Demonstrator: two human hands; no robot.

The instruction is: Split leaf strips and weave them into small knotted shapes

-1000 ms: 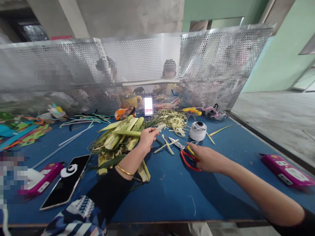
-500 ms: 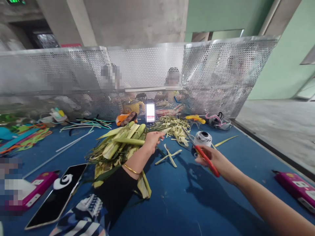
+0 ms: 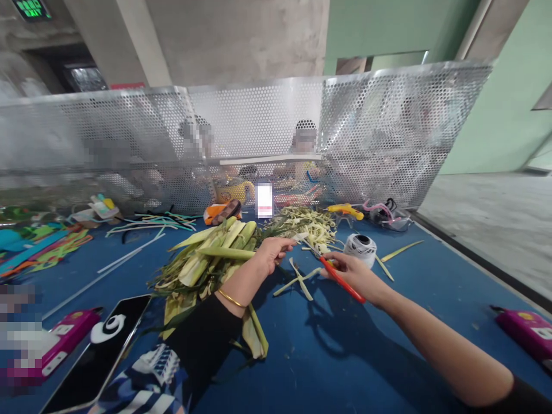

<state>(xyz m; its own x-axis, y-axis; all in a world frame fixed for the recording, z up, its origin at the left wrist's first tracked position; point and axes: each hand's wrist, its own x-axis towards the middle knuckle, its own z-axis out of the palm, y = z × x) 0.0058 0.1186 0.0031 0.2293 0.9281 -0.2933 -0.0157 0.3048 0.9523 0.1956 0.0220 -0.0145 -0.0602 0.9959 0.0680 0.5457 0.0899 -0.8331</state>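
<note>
My left hand (image 3: 275, 253) pinches a small pale strip of husk (image 3: 300, 236) by its end. My right hand (image 3: 351, 275) is closed around red-handled scissors (image 3: 342, 280), whose blades point at the strip. Whether the blades touch it is hard to tell. Below the scissors, two crossed husk strips (image 3: 301, 278) lie on the blue table (image 3: 293, 368). Beside my left forearm is a pile of green and yellowish corn husks (image 3: 215, 253). A heap of cut husk scraps (image 3: 317, 224) lies beyond both hands. Right of it stands a spool of white thread (image 3: 361, 248).
A perforated metal screen (image 3: 267, 126) runs along the back, with people behind it. A black phone (image 3: 97, 356) and a magenta device (image 3: 69, 336) lie at left; another magenta device (image 3: 524, 330) is at right. A yellow tool (image 3: 347, 210) lies near the screen.
My right hand has moved left with the scissors, bringing the blades up to the husk strip. My left hand has shifted only slightly and still pinches the strip.
</note>
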